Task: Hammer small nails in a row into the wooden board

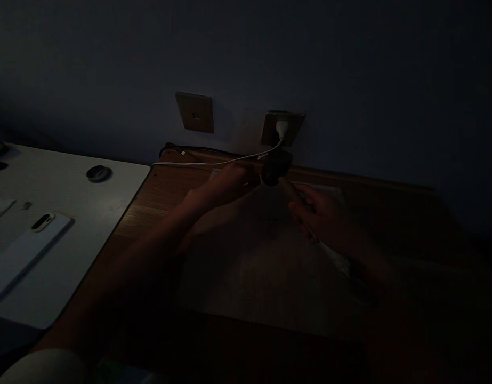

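Observation:
The scene is very dark. My right hand [315,210] is wrapped round the light handle of a mallet [289,191], whose dark, rounded head points towards the wall. Just left of that head, my left hand [233,184] is closed with its fingers curled; whatever it may hold is hidden. Beneath both hands a pale sheet [246,266] lies on the wooden table [150,205]. Some tiny dark bits [272,221], too dim to name, lie on the sheet between my hands.
A white cable [214,164] runs along the table's back edge to a plug [282,128] in the wall socket [296,125]. Another wall plate [195,112] is to its left. On the white table [89,213] lie a phone [30,250] and a dark round object [98,173].

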Motion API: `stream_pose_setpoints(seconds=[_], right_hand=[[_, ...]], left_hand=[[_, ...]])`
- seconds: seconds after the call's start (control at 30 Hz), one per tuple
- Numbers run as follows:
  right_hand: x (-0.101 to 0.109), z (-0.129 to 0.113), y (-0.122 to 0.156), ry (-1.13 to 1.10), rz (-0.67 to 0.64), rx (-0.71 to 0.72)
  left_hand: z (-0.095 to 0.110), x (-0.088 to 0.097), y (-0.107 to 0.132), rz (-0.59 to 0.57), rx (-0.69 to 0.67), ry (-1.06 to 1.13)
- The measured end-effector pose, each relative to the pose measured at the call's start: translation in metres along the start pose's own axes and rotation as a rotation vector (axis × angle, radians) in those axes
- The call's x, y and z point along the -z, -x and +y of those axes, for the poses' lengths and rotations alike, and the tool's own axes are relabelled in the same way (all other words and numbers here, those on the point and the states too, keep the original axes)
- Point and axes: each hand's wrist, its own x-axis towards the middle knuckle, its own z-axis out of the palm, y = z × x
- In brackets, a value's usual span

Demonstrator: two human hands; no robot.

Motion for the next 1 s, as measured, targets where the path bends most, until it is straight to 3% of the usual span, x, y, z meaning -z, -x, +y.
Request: stream_pose_setpoints(seconds=[0.2, 0.67, 1.0], right_hand=[[0.007, 0.001, 0.001, -0.014, 0.015, -0.025], [0.005, 0.001, 0.001, 0.029, 0.005, -0.019], [0.002, 0.001, 0.0, 0.061, -0.028, -0.006]], left_hand=[[-0.013, -0.008, -0.008, -0.02, -0.044, -0.043], [-0.016, -0.015, -0.008, -0.118, -0.004, -0.113], [-0.019, -0.026, -0.003, -0.069, -0.005, 0.017]])
